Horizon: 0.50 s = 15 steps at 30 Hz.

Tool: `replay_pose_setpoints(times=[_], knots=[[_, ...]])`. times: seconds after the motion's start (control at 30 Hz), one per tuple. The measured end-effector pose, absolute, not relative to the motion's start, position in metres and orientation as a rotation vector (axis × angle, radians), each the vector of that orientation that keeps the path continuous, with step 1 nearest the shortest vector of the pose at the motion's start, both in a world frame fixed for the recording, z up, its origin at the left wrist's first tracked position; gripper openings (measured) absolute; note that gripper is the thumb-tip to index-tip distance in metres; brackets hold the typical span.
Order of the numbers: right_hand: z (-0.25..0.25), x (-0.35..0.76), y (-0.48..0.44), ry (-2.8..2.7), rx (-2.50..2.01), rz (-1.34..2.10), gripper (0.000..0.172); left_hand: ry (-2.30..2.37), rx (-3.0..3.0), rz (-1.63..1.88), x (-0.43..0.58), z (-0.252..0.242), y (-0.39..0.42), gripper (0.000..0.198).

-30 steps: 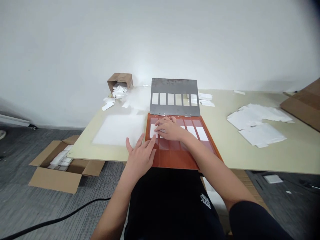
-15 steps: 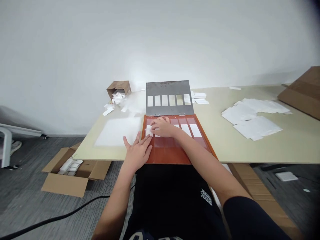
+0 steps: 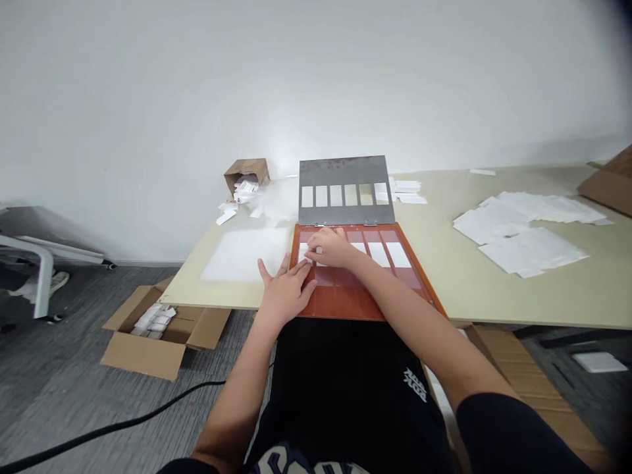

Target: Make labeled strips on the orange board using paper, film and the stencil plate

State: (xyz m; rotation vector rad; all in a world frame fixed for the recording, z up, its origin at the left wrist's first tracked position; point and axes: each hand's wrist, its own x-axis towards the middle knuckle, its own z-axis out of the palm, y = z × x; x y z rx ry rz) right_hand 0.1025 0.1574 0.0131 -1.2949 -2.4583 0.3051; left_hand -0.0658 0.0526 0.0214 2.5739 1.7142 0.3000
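An orange-red board (image 3: 345, 303) with a row of slots lies at the table's front edge, with white cards (image 3: 379, 254) in several slots. Hinged at its back stands a grey lid (image 3: 340, 172) with a row of rectangular windows. My left hand (image 3: 289, 289) rests with fingers spread over the board's left edge, fingertips by the leftmost white card (image 3: 303, 253). Over the left slots, my right hand (image 3: 332, 248) is bent with thumb and fingertips drawn together at that card. What lies between those fingertips is too small to make out.
A pale sheet stack (image 3: 244, 255) lies left of the board. Behind it, a small carton (image 3: 249, 170) spills white pieces. White sheets (image 3: 533, 247) spread on the right, near a brown box (image 3: 609, 181). An open carton (image 3: 148, 349) stands on the floor; a black cable (image 3: 148, 415) crosses below.
The camera view has turned slightly left, so the scene sits further right. Both hands remain at the board's left slots, with little movement of the fingers.
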Motion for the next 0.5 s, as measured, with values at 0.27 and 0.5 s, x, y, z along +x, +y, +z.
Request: replay_pose_setpoints(times=[0.27,0.5], knots=[[0.018,0.099,0.150,-2.444,-1.327,0.201,0.014,1.736,2.576,0.426,-0.061,0.016,0.053,0.040],[0.015,0.095,0.149,-2.429,-1.400,0.141,0.015,1.795,2.578,0.401,-0.054,0.012,0.052,0.042]])
